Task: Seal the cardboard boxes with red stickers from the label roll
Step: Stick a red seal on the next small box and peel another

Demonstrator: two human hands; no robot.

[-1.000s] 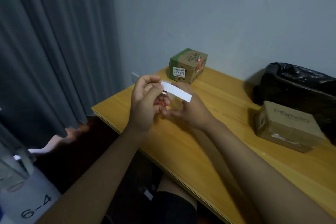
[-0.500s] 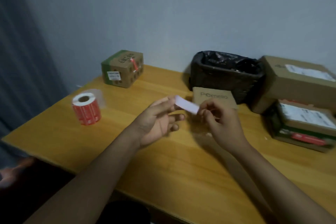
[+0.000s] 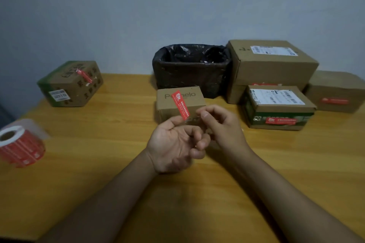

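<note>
While the left hand [image 3: 173, 144] pinches the sticker [image 3: 180, 105], the right [image 3: 221, 124] (fingers curled, perhaps on backing) should keep it flat over the box [image 3: 180, 102] seam.

A: What do the hands hold?

B: The left hand [image 3: 173, 144], palm up, pinches the bottom end of a red sticker [image 3: 180, 105]. The right hand [image 3: 223, 126] is curled just beside it.

A: Where are the boxes?

B: A small box [image 3: 180, 104] sits at 12 o'clock from the hands, with a black bin [image 3: 191, 69] behind it. Four more boxes: three at 2 o'clock, one at 10. The label roll [image 3: 19, 146] stands at 9 o'clock on the table [image 3: 98, 163].
</note>
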